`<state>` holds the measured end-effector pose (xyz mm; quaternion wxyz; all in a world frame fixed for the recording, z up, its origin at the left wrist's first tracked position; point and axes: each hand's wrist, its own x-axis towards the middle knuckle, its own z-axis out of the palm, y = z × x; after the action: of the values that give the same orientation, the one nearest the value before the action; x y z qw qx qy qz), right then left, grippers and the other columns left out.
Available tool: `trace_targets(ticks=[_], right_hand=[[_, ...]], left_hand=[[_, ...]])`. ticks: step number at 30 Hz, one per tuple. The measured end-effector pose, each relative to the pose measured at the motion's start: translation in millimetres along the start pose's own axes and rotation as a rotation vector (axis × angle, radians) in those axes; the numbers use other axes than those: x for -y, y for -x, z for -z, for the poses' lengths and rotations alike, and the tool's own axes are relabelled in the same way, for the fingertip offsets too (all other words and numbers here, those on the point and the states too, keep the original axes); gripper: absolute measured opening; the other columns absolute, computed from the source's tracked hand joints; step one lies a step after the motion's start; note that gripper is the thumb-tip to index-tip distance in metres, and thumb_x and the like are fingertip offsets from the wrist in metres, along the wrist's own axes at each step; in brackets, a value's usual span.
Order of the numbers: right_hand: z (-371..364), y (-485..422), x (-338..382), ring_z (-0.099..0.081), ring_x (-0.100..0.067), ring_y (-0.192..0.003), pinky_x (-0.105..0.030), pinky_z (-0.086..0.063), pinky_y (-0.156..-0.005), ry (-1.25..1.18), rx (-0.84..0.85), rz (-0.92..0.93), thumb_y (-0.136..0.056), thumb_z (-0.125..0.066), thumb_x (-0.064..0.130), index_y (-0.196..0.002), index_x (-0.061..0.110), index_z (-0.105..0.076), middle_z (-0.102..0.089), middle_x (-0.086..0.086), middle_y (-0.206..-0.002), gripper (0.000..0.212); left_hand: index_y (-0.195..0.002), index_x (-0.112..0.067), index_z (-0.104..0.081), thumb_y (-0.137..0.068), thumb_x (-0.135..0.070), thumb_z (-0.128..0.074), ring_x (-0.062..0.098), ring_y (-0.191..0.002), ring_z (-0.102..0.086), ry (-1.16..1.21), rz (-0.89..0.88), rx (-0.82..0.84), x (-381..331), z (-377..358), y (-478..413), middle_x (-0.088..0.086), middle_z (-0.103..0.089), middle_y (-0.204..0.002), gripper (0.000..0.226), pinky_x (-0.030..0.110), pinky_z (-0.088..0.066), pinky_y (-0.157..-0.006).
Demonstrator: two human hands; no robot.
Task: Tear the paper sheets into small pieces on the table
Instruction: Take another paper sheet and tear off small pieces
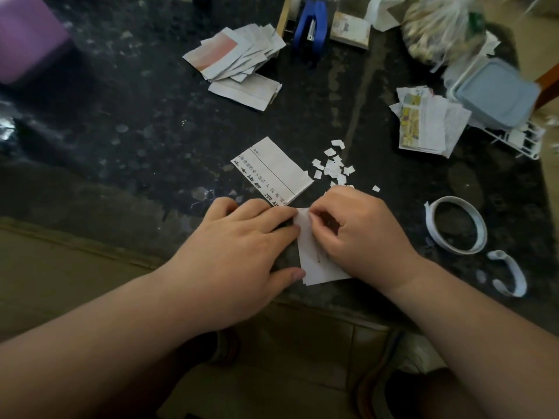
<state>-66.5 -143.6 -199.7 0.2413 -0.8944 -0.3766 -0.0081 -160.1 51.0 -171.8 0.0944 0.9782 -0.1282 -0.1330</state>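
Both hands hold one white paper sheet [313,261] at the near edge of the dark table [151,140]. My left hand [242,237] grips its left side, fingertips at the top corner and thumb at the bottom corner. My right hand [357,228] pinches the sheet's top edge, covering its right half. Just beyond lies a printed newspaper piece [272,170] with bold black characters. A small heap of torn white bits [334,164] sits right of it, partly behind my right hand.
Two stacks of cut newspaper lie farther back: one [239,58] at centre, one [429,122] at right beside a blue-lidded box [499,92]. A tape roll [458,228] and loose tape strip [508,273] lie right. A blue stapler [311,25] and plastic bag [438,25] stand behind.
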Motion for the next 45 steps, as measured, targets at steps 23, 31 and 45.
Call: trace_targets(ticks=[23, 31, 45], right_hand=[[3.4, -14.9, -4.9, -0.060, -0.011, -0.082, -0.036, -0.053, -0.073, -0.127, 0.155, -0.014, -0.094, -0.068, 0.020, -0.097, 0.014, -0.079, -0.065, 0.005, -0.089, 0.013], [6.9, -24.3, -5.6, -0.053, -0.004, -0.071, -0.011, -0.038, -0.066, -0.104, 0.194, -0.044, -0.091, -0.071, 0.019, -0.081, 0.014, -0.078, -0.061, 0.008, -0.075, 0.014], [16.5, -29.2, -2.1, -0.059, -0.012, -0.078, -0.027, -0.049, -0.073, -0.073, 0.286, -0.069, -0.093, -0.071, 0.030, -0.087, 0.014, -0.081, -0.067, 0.005, -0.080, 0.020]], left_hand=[[-0.141, -0.035, -0.053, -0.091, -0.069, -0.036, 0.015, -0.135, -0.050, 0.028, -0.016, -0.119, 3.4, -13.8, 1.2, -0.013, -0.054, -0.149, 0.063, 0.059, -0.027, -0.118], [-0.153, -0.032, -0.034, -0.087, -0.052, -0.040, 0.014, -0.132, -0.041, 0.131, 0.083, -0.144, 4.3, -17.2, -10.1, -0.013, -0.052, -0.145, 0.069, 0.045, -0.024, -0.112], [-0.136, -0.028, -0.061, -0.094, -0.045, -0.038, 0.022, -0.117, -0.053, -0.080, 0.052, -0.134, 0.3, -8.9, -14.1, -0.007, -0.055, -0.134, 0.051, 0.049, -0.035, -0.102]])
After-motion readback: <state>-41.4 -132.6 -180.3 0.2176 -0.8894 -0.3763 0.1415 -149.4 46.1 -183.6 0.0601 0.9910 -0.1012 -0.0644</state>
